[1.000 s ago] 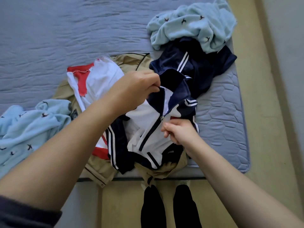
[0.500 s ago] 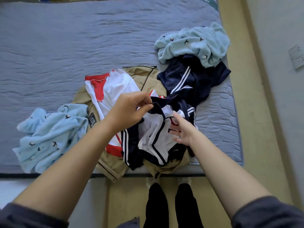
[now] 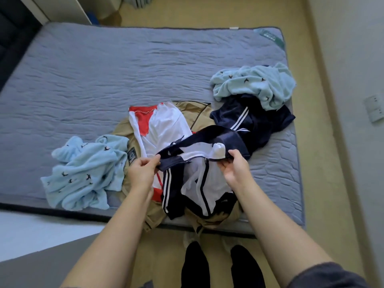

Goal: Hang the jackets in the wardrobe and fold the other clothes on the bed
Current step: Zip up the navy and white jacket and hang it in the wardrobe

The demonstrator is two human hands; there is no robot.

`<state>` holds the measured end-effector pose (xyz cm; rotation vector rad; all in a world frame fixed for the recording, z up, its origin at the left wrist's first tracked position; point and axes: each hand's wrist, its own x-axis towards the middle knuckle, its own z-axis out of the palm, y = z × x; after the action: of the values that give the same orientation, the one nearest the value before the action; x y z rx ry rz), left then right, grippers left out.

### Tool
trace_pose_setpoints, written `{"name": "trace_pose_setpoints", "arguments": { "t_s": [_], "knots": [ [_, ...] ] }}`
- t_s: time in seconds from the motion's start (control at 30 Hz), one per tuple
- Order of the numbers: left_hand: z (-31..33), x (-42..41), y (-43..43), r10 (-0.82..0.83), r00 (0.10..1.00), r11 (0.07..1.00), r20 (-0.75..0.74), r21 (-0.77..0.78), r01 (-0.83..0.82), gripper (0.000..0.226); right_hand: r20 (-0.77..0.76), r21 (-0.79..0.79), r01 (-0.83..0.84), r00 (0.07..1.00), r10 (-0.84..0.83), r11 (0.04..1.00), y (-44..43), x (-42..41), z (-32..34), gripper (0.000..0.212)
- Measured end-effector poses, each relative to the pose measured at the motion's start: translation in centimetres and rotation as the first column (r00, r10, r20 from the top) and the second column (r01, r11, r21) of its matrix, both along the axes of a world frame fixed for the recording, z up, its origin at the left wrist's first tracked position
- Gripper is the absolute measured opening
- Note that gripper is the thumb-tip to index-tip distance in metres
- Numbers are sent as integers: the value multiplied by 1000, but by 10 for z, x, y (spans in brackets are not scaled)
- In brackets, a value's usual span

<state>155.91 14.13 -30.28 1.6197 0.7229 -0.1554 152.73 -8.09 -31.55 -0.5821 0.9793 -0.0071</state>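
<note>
A navy and white zip jacket (image 3: 197,183) with white stripes hangs lifted over the bed's near edge. My left hand (image 3: 141,171) pinches its collar on the left side. My right hand (image 3: 234,167) grips the collar on the right, fingers curled under the cloth. Beneath it lie a white and red garment (image 3: 160,125) and a tan jacket (image 3: 193,109). A second navy striped garment (image 3: 253,121) lies to the right on the grey mattress (image 3: 104,80).
One light blue patterned garment (image 3: 87,173) is crumpled at the left near edge, another (image 3: 255,86) at the right. Tan floor runs along the bed's right side. My dark-socked feet (image 3: 220,265) stand at the bed's foot. A wall socket (image 3: 374,109) is on the right.
Both hands shifted to the jacket's collar and spread apart, lifting it. My right hand went from open to gripping the cloth. The view pulled back, showing more of the bed.
</note>
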Motion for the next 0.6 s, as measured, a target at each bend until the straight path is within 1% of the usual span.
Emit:
{"name": "trace_pose_setpoints", "arguments": {
  "t_s": [0.03,0.07,0.13,0.17,0.23,0.3,0.37,0.43,0.53,0.6],
  "knots": [
    [-1,-4,-2,91,992,992,-83,-82,-98,28,27,-11,-29,999,30,1000,0,-6,9,18],
    [1,-9,-4,119,979,976,-168,-162,-147,29,48,-24,-61,997,62,998,0,-11,19,20],
    [9,-25,-11,94,947,908,-306,-363,-208,31,87,-35,-121,989,124,992,-4,-20,37,22],
    [15,-35,-12,83,927,865,-365,-435,-249,35,105,-25,-150,983,152,988,-6,-24,46,21],
    [31,-58,-15,83,888,797,-451,-505,-331,30,145,11,-237,962,233,972,-10,-32,63,18],
    [52,-84,-22,110,876,771,-470,-516,-374,21,208,49,-353,919,336,934,-13,-40,81,20],
    [76,-107,-34,216,890,743,-402,-524,-416,26,279,57,-455,862,424,889,-14,-47,102,26],
    [109,-130,-41,349,901,692,-259,-577,-434,30,331,31,-541,799,502,841,-13,-55,124,27],
    [160,-169,-34,477,873,628,-100,-656,-418,23,415,3,-660,684,600,751,-5,-71,159,23],
    [191,-198,-27,542,840,593,12,-713,-373,24,485,-25,-745,574,660,666,7,-85,181,21]
  ]
}}
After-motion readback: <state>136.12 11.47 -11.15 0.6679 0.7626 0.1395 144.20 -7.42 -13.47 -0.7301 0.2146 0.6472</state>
